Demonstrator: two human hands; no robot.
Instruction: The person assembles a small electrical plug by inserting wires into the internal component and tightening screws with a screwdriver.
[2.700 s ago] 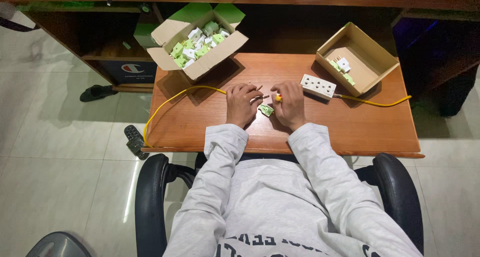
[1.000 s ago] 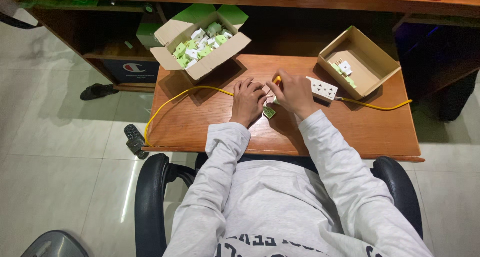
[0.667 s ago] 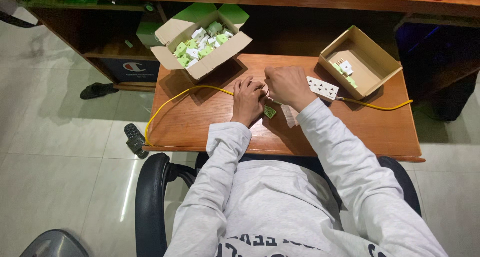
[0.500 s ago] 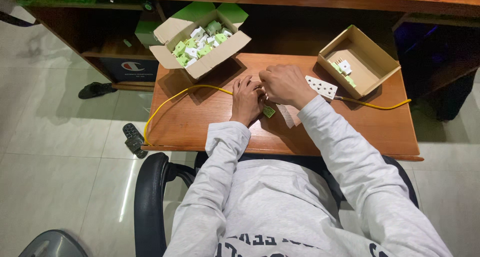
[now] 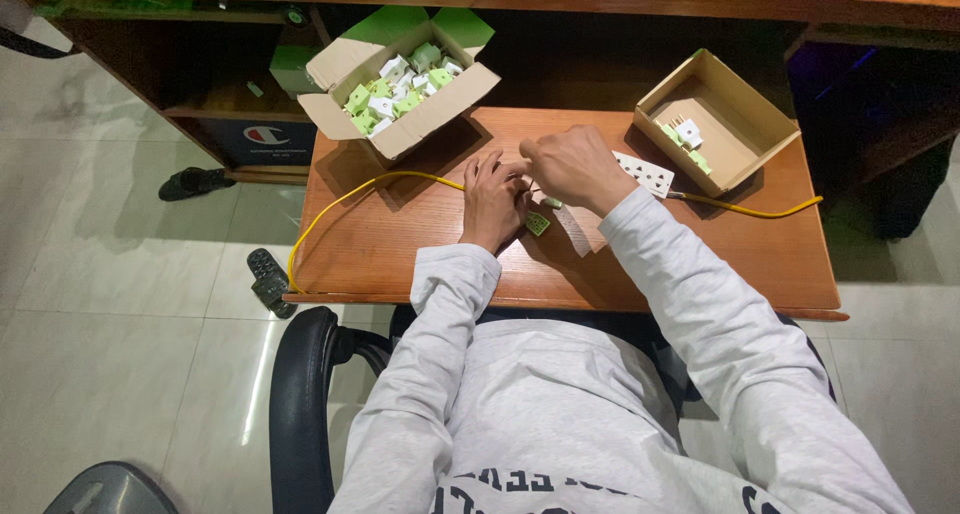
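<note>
Our left hand (image 5: 493, 199) rests on the surface (image 5: 700, 254), fingers curled over the yellow cable (image 5: 340, 199); what our clenched right hand (image 5: 572, 167) grips, we cannot tell. A green plug (image 5: 538, 224) lies just below both hands, the white socket (image 5: 643, 174) just right.

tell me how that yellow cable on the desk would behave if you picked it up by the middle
The yellow cable would probably flop and sag, since it already lies in a loose curve past the desk edge. It looks thin, so likely light. Its end near the left hand and right hand would probably drag along rather than stay put.
</note>
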